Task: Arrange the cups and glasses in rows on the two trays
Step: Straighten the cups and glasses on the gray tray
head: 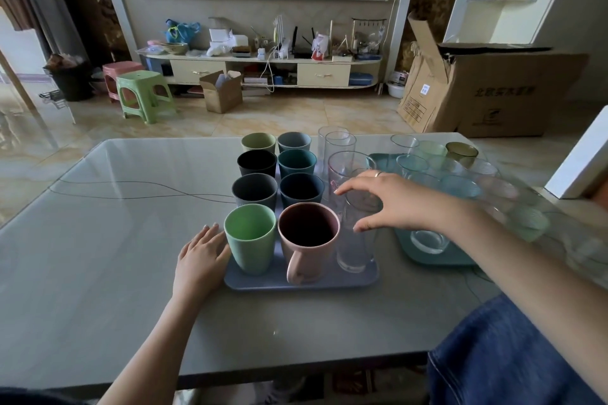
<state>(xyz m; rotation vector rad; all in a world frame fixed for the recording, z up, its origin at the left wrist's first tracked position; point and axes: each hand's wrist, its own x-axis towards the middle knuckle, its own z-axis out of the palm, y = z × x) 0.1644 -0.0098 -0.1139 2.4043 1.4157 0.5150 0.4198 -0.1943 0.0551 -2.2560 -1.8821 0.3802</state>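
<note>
A blue-grey tray (pixel 329 281) in the middle of the table carries two columns of coloured cups, with a green cup (pixel 251 240) and a pink mug (pixel 309 240) in front. A third column of tall clear glasses (pixel 340 148) runs along its right side. My right hand (pixel 394 200) arches with spread fingers over the front tall glass (pixel 355 250), thumb beside its rim, without a clear grip. My left hand (pixel 202 256) lies flat on the table against the tray's left edge, next to the green cup. A teal tray (pixel 437 258) to the right carries several short tinted glasses (pixel 460 187).
The grey table (pixel 115 240) has a thin dark wire (pixel 148 189) lying across its left half. A white block (pixel 582 161) stands at the table's right edge. My denim-clad leg (pixel 500 355) is at the lower right. Beyond the table, stools and cardboard boxes stand on the floor.
</note>
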